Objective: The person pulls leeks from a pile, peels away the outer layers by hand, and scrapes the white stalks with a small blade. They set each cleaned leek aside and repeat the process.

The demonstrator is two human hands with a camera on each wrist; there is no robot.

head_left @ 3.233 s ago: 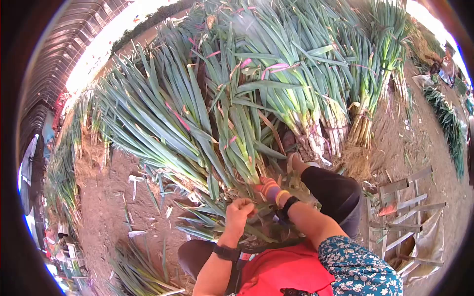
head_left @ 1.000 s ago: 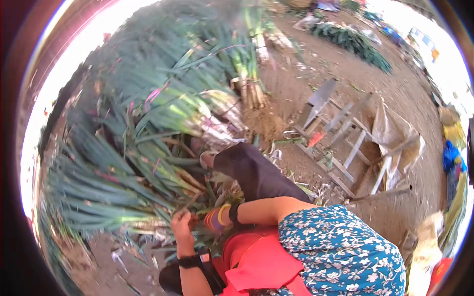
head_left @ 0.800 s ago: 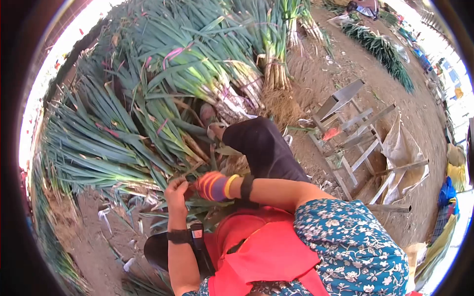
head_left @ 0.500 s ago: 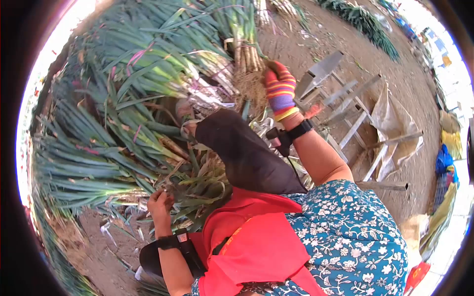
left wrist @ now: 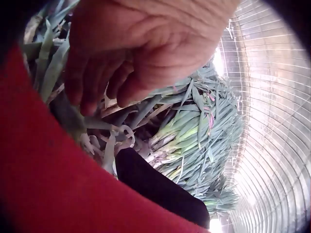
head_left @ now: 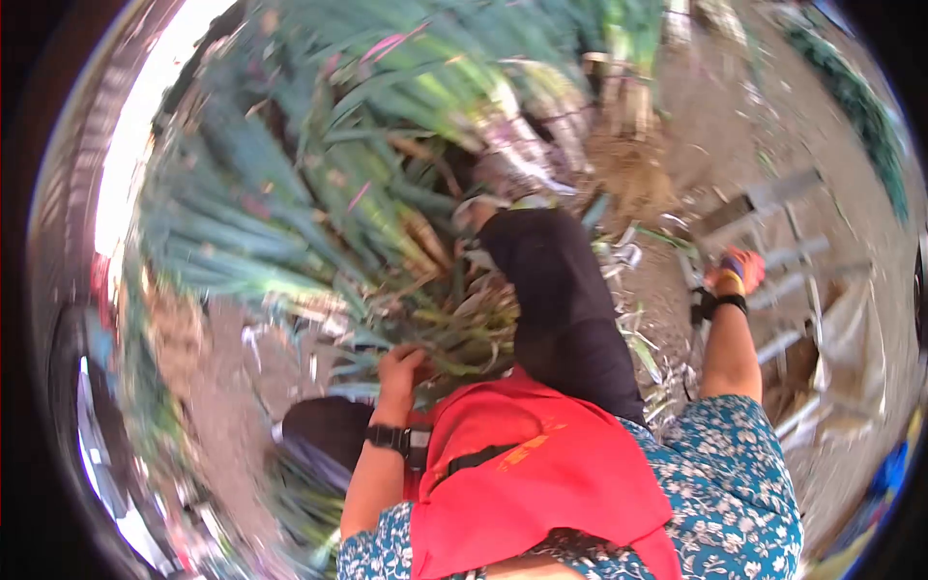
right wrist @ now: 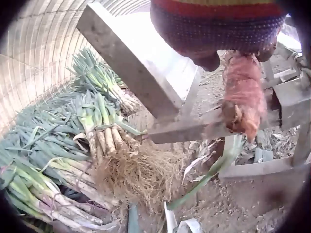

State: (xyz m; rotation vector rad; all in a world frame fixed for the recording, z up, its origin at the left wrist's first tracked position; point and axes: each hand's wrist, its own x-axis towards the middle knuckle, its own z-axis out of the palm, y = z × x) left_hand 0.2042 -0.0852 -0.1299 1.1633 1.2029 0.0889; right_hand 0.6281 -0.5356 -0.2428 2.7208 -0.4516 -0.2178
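Observation:
My bare left hand [head_left: 399, 372] hovers over loose leek leaves [head_left: 464, 338] between the knees. Its fingers hang loosely bent with nothing in them in the left wrist view. My right hand [head_left: 737, 271], in a striped knit glove, has reached the metal frame [head_left: 773, 198] at the right. In the right wrist view its fingertips come down on both sides of a red, wrapped, roll-like piece [right wrist: 243, 94] lying across a bar of the frame. The palm side is hidden. Bundled leeks [head_left: 464, 77] lie in a wide heap ahead of me.
A leek bundle with long roots [right wrist: 141, 179] lies near the frame. Pale sacking [head_left: 855, 348] hangs on the frame's far side. My bent leg in dark trousers [head_left: 561, 290] stands between heap and frame. More leeks [head_left: 309, 493] lie at the lower left.
My right hand has left the leeks beside the left hand and swung right to the metal frame. The left hand has moved slightly back from the bundle ends. The head view has turned.

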